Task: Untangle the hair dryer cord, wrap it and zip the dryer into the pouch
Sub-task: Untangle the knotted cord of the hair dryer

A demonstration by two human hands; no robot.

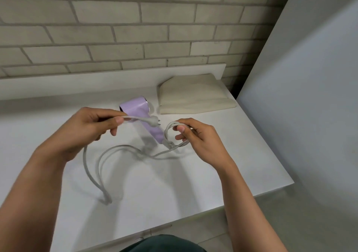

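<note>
A lilac hair dryer (135, 107) lies on the white table (174, 184), its handle pointing toward me. Its grey cord (100, 162) trails in loose loops across the table in front of it. My left hand (87, 129) pinches the cord just behind the plug (153, 121), which is lifted above the dryer's handle. My right hand (197, 139) holds a small coil of cord near the handle's end, thumb and fingers curled round the loops. A beige fabric pouch (193, 96) lies flat behind the dryer to the right.
A light brick wall (135, 28) rises behind the table's raised back edge. A pale panel (310, 96) stands just right of the table. The table's front edge runs diagonally below my arms, with grey floor beyond it.
</note>
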